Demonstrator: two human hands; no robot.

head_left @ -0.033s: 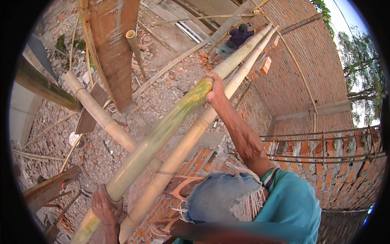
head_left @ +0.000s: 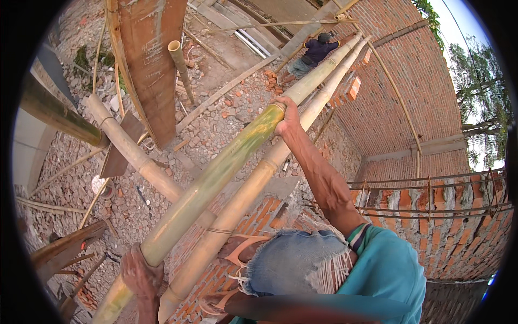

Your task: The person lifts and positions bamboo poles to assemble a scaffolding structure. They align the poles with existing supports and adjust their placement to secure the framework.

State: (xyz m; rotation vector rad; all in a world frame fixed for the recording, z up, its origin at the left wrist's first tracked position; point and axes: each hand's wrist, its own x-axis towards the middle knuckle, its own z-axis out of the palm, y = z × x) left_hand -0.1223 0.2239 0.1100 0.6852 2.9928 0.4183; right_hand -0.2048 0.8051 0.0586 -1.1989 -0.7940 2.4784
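A thick green-yellow bamboo pole (head_left: 210,178) runs from the near left up to the far right. My left hand (head_left: 141,272) is wrapped round its near part. Farther up, at a joint ring, my right hand (head_left: 286,116) grips the same pole, with the arm stretched out. Close along its right side lies a paler, tan bamboo pole (head_left: 245,194), which neither hand holds. Both poles reach toward the brick wall at the far end. A third bamboo pole (head_left: 129,146) passes crosswise beneath them from the left.
Below lies ground strewn with broken brick (head_left: 216,129). A tall board (head_left: 145,59) and an upright bamboo post (head_left: 181,70) stand at the left. Another person (head_left: 314,54) works near the far pole ends. Steel bars (head_left: 431,189) run above the brick wall (head_left: 442,232) at the right.
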